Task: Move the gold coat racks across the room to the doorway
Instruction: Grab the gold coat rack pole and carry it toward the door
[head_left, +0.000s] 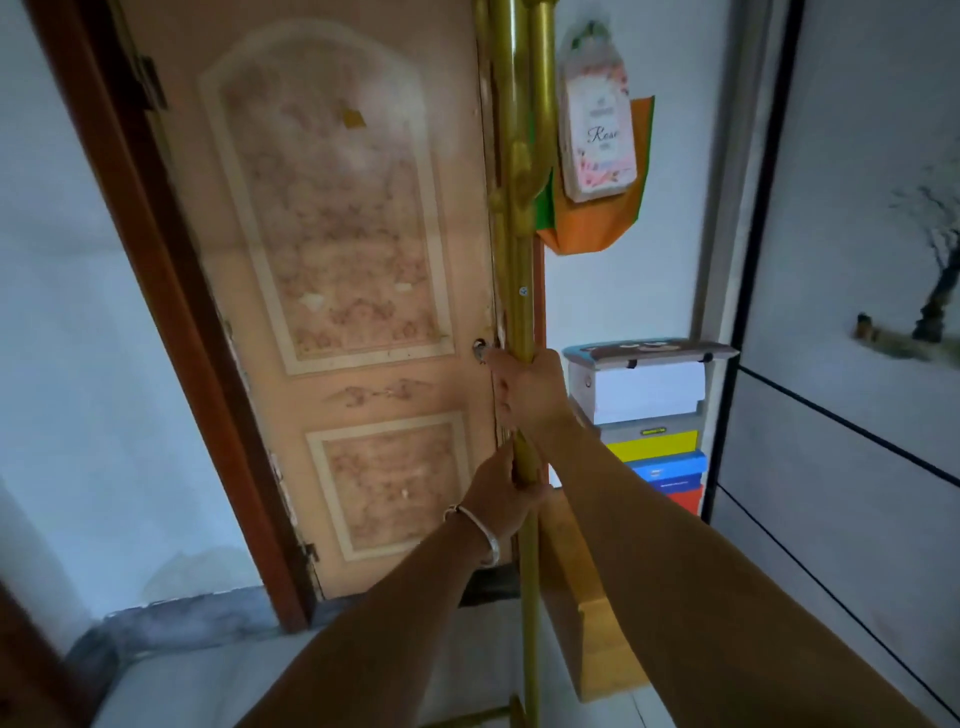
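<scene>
A gold coat rack (517, 260) stands upright right in front of me, its pole running from the top edge down past the bottom of the view. Both hands grip the pole. My right hand (527, 395) holds it higher, at door-knob height. My left hand (501, 493), with a silver bangle on the wrist, holds it just below. Short gold hook arms branch off the pole near the top. The rack is in front of the latch edge of a closed peach door (332, 291) with a brown frame. The rack's base is mostly out of view.
A white pack marked "Rose" (597, 135) and an orange bag (597, 218) hang on the wall right of the pole. Below them is a stack of coloured boxes (654, 441) and a wooden box (592, 613). A white panelled wall (857, 415) closes the right side.
</scene>
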